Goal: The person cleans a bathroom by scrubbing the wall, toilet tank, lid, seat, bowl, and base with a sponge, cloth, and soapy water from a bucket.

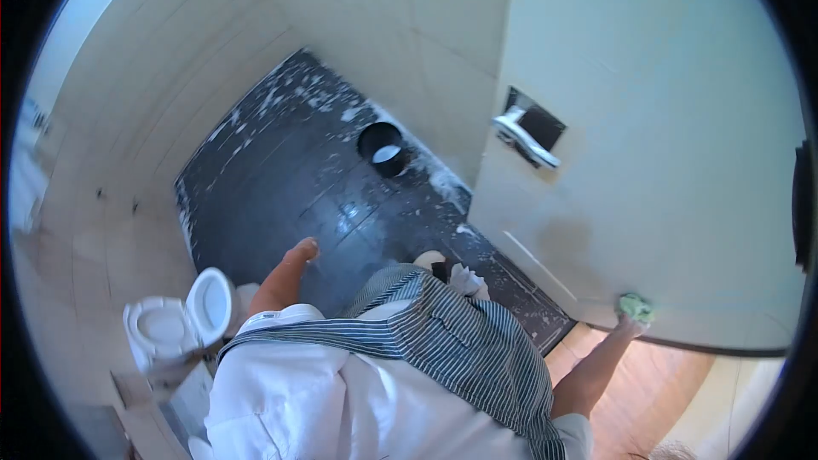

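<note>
My right hand [631,324] reaches out to the right and is closed on a green sponge [636,307]. The sponge is against the lower part of a large pale panel [682,162]. My left hand [303,249] hangs over the dark wet floor [264,170], away from the walls. Nothing shows in it, and its fingers are too hidden from above to make out. Below me, my striped apron [460,332] and white shirt cover part of the floor.
A black bin [383,149] stands by the far wall, with something white inside. White foam [443,183] lies along the floor edges. A metal fixture [526,140] sits at a dark recess in the panel. A white toilet [162,328] is at the lower left.
</note>
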Demonstrator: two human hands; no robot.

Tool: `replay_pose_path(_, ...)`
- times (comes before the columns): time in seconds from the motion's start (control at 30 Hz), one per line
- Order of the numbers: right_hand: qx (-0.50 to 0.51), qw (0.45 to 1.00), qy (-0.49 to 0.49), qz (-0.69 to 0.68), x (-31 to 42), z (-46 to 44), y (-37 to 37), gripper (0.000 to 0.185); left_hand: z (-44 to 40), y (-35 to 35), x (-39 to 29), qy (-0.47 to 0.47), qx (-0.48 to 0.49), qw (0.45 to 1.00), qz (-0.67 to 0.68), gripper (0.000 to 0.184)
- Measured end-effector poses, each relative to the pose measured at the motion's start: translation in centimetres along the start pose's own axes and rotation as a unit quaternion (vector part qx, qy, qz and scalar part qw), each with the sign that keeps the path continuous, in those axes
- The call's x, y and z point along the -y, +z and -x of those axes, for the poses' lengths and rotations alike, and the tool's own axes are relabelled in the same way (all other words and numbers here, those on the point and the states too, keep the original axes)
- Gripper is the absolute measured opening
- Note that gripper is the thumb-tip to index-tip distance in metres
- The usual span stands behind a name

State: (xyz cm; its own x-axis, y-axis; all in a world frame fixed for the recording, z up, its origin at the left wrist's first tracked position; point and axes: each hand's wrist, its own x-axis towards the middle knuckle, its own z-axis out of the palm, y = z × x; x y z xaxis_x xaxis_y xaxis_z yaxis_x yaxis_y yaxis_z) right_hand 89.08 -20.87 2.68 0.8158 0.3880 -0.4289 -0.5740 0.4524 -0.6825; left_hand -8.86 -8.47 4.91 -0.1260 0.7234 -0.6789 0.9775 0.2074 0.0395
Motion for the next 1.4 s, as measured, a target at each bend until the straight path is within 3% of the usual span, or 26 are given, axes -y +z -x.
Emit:
replay_pose_path(0.07,0.046,0.99,-0.018,0.133,-10.7,2.1,-3.7,0.031,3.5,3.3,2.4,-0.06,0.057,0.995,0.056,0.022)
replay_pose_path(0.1,0.154,0.965,-0.05,0.205,-13.6,2.1,-4.2,0.03,3.1,5.1,3.0,-0.069,0.055,0.993,0.075,0.022)
replay_pose_path(0.17,0.205,0.841,-0.061,0.497,-22.4,-1.6,-6.9,0.048,2.9,8.2,6.0,-0.001,-0.106,0.929,0.353,0.019)
replay_pose_path(0.23,0.17,0.943,0.206,0.2,-23.9,11.6,4.7,0.046,6.7,4.3,1.4,-0.072,-0.128,0.777,0.612,0.021)
replay_pose_path(0.27,0.189,0.919,0.314,0.147,-25.2,15.5,8.5,0.045,7.0,3.4,0.3,-0.057,-0.122,0.76,0.636,0.025)
replay_pose_path(0.3,0.197,0.88,0.419,0.105,-26.5,19.5,12.3,0.043,7.6,2.7,-0.9,0.075,-0.074,0.634,0.766,0.028)
replay_pose_path(0.33,0.215,0.866,0.436,0.119,-28.0,24.1,15.7,0.043,8.5,0.7,-2.8,0.054,-0.084,0.699,0.708,0.034)
replay_pose_path(0.4,0.342,0.77,0.505,0.187,-31.0,33.0,21.8,0.041,10.6,-2.2,-5.3,0.267,0.062,0.564,0.779,0.052)
replay_pose_path(0.43,0.363,0.748,0.52,0.197,-33.0,36.1,23.5,0.041,11.5,-3.9,-7.0,0.212,0.076,0.591,0.775,0.052)
replay_pose_path(0.47,0.418,0.71,0.508,0.251,-34.9,39.0,25.0,0.039,11.9,-4.9,-7.8,0.239,0.107,0.562,0.785,0.053)
replay_pose_path(0.53,0.49,0.653,0.492,0.301,-37.3,46.1,28.3,0.039,14.5,-8.1,-9.7,0.206,0.123,0.55,0.8,0.083)
replay_pose_path(0.6,0.696,0.553,0.27,0.37,-37.3,55.4,30.6,0.043,14.2,-8.6,-9.2,0.223,0.151,0.457,0.847,0.097)
replay_pose_path(0.63,0.747,0.483,0.145,0.433,-38.0,59.1,31.7,0.044,15.6,-10.2,-8.7,0.276,0.146,0.389,0.867,0.088)
replay_pose_path(0.67,0.854,0.315,-0.151,0.385,-41.5,59.6,32.3,0.042,14.0,-9.9,-7.4,0.302,0.144,0.368,0.868,0.07)
replay_pose_path(0.73,0.891,0.246,-0.269,0.27,-42.3,65.7,34.7,0.043,13.1,-10.6,-4.0,0.299,0.071,0.349,0.885,0.053)
replay_pose_path(0.77,0.896,0.24,-0.273,0.255,-43.0,68.2,35.7,0.043,12.9,-11.0,-1.7,0.305,0.055,0.348,0.885,0.053)
replay_pose_path(0.83,0.914,0.246,-0.155,0.281,-44.6,71.7,36.8,0.055,13.8,-11.8,1.7,0.307,0.08,0.226,0.921,0.052)
replay_pose_path(0.87,0.92,0.236,-0.154,0.274,-45.6,73.7,37.1,0.055,14.1,-12.3,3.2,0.31,0.068,0.219,0.923,0.052)
replay_pose_path(0.93,0.901,0.302,-0.057,0.306,-47.0,77.7,37.5,0.067,15.0,-12.9,5.7,0.278,-0.098,0.298,0.908,0.055)
replay_pose_path(1.0,0.913,0.279,-0.071,0.287,-48.6,81.0,38.2,0.078,14.6,-12.6,8.5,0.28,-0.121,0.278,0.911,0.058)
replay_pose_path(1.07,0.929,0.239,-0.062,0.274,-50.1,83.6,38.8,0.08,16.6,-13.4,11.3,0.298,-0.206,0.346,0.865,0.06)
replay_pose_path(1.1,0.934,0.228,-0.058,0.27,-50.8,84.9,38.9,0.08,17.6,-13.7,12.5,0.288,-0.21,0.322,0.877,0.06)
replay_pose_path(1.2,0.951,0.202,0.071,0.225,-51.5,89.1,39.0,0.076,18.6,-12.9,15.3,0.274,-0.278,0.356,0.849,0.056)
replay_pose_path(1.27,0.894,0.178,0.346,0.223,-49.3,92.1,38.9,0.066,20.5,-12.8,16.0,0.221,-0.342,0.394,0.824,0.051)
replay_pose_path(1.33,0.891,0.17,0.365,0.21,-49.8,93.6,38.4,0.059,21.5,-12.7,16.4,0.214,-0.435,0.454,0.747,0.05)
replay_pose_path(1.4,0.929,0.122,0.275,0.215,-50.8,94.3,38.2,0.053,22.0,-12.2,16.6,0.204,-0.478,0.448,0.727,0.048)
